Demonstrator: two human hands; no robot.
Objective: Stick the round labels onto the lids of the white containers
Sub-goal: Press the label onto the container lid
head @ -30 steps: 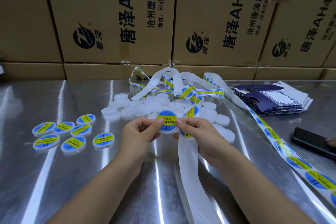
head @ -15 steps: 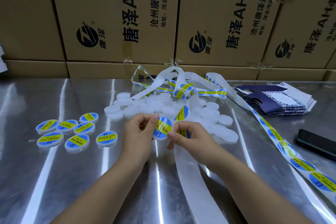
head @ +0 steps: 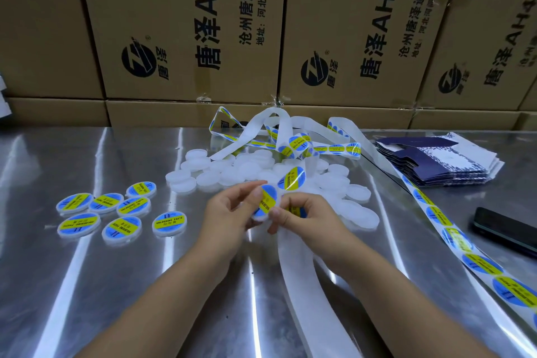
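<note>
My left hand (head: 229, 215) holds a white container (head: 266, 202) tilted on edge, with a blue and yellow round label on its lid. My right hand (head: 308, 218) pinches the container's lower right edge and has the white backing strip (head: 302, 276) under its fingers. Just behind, another label (head: 291, 179) stands up on the strip. A pile of bare white containers (head: 247, 168) lies beyond my hands. Several labelled containers (head: 116, 212) lie flat at the left.
A long label strip (head: 453, 238) runs along the right side of the metal table (head: 145, 285). A dark phone (head: 505, 231) lies at the right edge. Folded dark blue cartons (head: 436, 160) are stacked at back right. Cardboard boxes (head: 189, 23) wall off the back.
The labelled container has been turned from facing me to tilted on edge, and my hands have shifted slightly lower. The camera view moved a little closer.
</note>
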